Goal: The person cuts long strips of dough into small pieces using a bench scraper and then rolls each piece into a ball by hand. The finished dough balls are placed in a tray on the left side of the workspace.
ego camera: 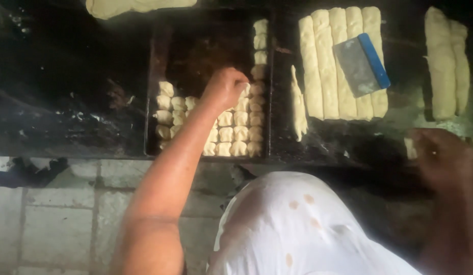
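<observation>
**Dough pieces filling a dark tray**

Nearest is the person's white garment (297, 224), above a pale tiled floor (53, 219). Just beyond lies the black tray (156, 61), its near half packed with small dough pieces (236, 135) in rows, and one column running up its right wall. The far left of the tray is bare. The left hand (226, 86) rests over the pieces, fingers curled together; whether it grips one I cannot tell. Right of the tray, the right hand (443, 158) is blurred, its grip unclear. Farther right of the tray lie long dough logs (323, 66) with a blue-edged scraper (361, 63) on top.
</observation>
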